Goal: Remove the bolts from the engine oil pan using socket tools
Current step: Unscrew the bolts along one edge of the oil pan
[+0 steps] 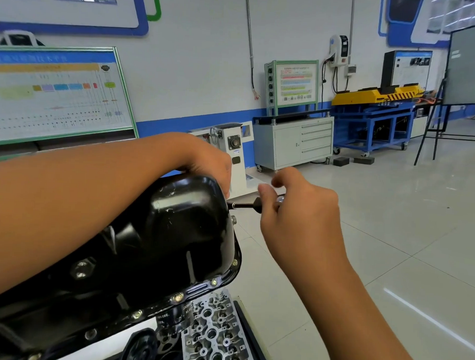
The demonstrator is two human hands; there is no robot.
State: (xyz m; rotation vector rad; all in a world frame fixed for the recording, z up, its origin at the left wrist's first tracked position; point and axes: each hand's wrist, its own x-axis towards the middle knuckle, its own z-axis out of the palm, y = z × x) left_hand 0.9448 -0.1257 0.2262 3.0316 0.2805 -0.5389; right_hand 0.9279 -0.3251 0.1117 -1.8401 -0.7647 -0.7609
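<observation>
Gripping the socket tool (246, 206) at the oil pan (174, 231) end, right hand (297, 217) fingers curl; left hand (207, 162) fingers hidden.

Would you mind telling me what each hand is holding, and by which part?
The right hand pinches the socket tool at its handle end. The left hand grips the oil pan at its far end.

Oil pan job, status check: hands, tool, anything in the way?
Left hand grips oil pan far end. Right hand holds socket driver at end bolt. Flange bolts still seated. Nothing blocking.
</observation>
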